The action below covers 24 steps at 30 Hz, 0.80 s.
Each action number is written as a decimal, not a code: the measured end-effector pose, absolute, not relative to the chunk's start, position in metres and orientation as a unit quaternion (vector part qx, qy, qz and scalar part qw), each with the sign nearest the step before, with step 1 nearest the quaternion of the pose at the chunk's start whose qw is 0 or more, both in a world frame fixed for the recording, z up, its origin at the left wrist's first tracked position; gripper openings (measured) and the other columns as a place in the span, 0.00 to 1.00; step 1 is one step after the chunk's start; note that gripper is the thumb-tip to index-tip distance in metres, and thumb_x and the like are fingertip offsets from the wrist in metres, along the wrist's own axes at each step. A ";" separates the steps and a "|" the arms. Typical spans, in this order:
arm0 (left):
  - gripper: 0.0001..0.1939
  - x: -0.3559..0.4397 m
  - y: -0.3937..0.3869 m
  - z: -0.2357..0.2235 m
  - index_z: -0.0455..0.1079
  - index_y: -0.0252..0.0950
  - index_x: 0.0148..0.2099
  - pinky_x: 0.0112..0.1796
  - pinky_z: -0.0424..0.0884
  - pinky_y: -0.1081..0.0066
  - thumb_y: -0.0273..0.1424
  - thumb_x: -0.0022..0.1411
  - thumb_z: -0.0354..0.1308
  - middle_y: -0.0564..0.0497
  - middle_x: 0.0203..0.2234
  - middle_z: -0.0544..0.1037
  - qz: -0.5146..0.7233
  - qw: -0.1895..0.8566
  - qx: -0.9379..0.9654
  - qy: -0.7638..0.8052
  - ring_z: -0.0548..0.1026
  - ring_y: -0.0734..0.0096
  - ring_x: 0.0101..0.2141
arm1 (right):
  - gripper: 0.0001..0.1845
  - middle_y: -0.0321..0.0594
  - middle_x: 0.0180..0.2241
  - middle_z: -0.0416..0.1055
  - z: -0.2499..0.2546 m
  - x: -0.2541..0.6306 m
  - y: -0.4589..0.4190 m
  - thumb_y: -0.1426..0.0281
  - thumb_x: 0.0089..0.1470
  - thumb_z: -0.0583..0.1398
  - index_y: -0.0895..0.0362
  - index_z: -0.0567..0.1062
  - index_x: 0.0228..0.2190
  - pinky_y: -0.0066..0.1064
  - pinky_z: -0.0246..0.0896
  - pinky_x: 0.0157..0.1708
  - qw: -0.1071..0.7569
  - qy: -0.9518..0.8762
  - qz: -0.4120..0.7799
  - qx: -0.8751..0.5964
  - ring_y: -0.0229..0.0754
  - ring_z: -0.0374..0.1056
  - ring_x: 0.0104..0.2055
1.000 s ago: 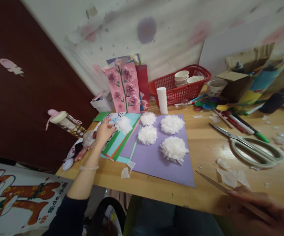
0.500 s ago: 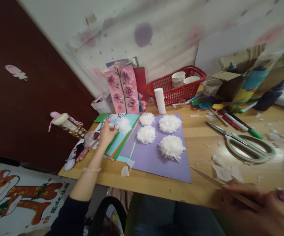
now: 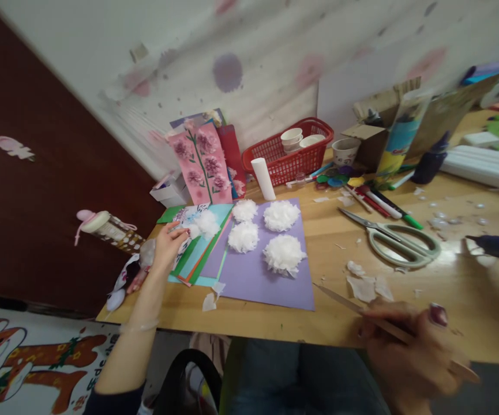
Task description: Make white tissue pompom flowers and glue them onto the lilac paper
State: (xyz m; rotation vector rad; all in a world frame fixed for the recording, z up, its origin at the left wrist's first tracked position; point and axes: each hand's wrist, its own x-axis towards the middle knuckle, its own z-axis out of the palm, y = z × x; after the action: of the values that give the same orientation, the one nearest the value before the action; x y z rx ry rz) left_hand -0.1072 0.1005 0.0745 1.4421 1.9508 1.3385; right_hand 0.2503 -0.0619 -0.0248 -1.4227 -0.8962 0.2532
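**One pointed stick (image 3: 340,296) in the right hand (image 3: 413,346), one white puff (image 3: 208,223) by the left hand (image 3: 169,245)**

The right hand's fingers were closed around the stick, flat, wood-toned and tapering to a tip. The left hand's fingertips met the puff's feathery edge; whether they pinched it could not be told. It lay on a fan of smooth coloured papers (image 3: 191,259).

Beside the fan, four crinkled white flowers (image 3: 284,255), ruffled and rounded, sat on a matte purple sheet (image 3: 266,293). To the right lay thin, torn translucent scraps (image 3: 361,288) and scissors (image 3: 396,240) with looped grey-green handles.

All of this rested on a pale wood-grained table (image 3: 249,320). Behind stood a white cylinder (image 3: 263,180), a latticed red basket (image 3: 305,167) holding cups (image 3: 292,137), and a pink card (image 3: 203,161) with ruffled mauve blooms. A whitish, blotched wall (image 3: 270,80) rose beyond, with a dark reddish door (image 3: 37,202) at the left.

Compared with half a second earlier, the view had swung rightward, bringing a dark blue nozzled tool (image 3: 498,248) in at the right edge; the four flowers had stayed in place.
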 end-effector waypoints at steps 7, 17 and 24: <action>0.36 -0.010 0.038 0.078 0.67 0.34 0.52 0.42 0.72 0.66 0.35 0.40 0.72 0.51 0.30 0.81 0.467 0.393 0.530 0.589 0.79 0.68 0.33 | 0.32 0.37 0.13 0.67 -0.006 0.242 -0.063 0.54 0.66 0.49 0.56 0.79 0.21 0.29 0.57 0.15 0.736 -0.370 0.215 -0.525 0.37 0.64 0.15; 0.29 0.036 -0.004 0.030 0.67 0.35 0.51 0.36 0.73 0.72 0.32 0.45 0.68 0.52 0.31 0.80 0.422 0.447 0.512 0.600 0.78 0.71 0.31 | 0.30 0.35 0.12 0.65 0.003 0.233 -0.078 0.55 0.67 0.51 0.56 0.78 0.20 0.26 0.57 0.16 0.713 -0.375 0.314 -0.502 0.34 0.62 0.14; 0.23 0.019 -0.010 0.029 0.69 0.35 0.50 0.27 0.74 0.74 0.35 0.52 0.62 0.51 0.33 0.79 0.383 0.434 0.518 0.629 0.75 0.75 0.25 | 0.30 0.34 0.13 0.65 0.001 0.230 -0.076 0.56 0.67 0.50 0.57 0.76 0.21 0.26 0.56 0.16 0.690 -0.393 0.353 -0.494 0.34 0.62 0.15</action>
State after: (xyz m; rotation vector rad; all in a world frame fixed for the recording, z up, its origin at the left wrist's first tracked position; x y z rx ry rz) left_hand 0.0192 -0.0104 0.0294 1.2912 1.5673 0.9536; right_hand 0.2302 -0.0755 0.0009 -1.1051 -0.8794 0.7905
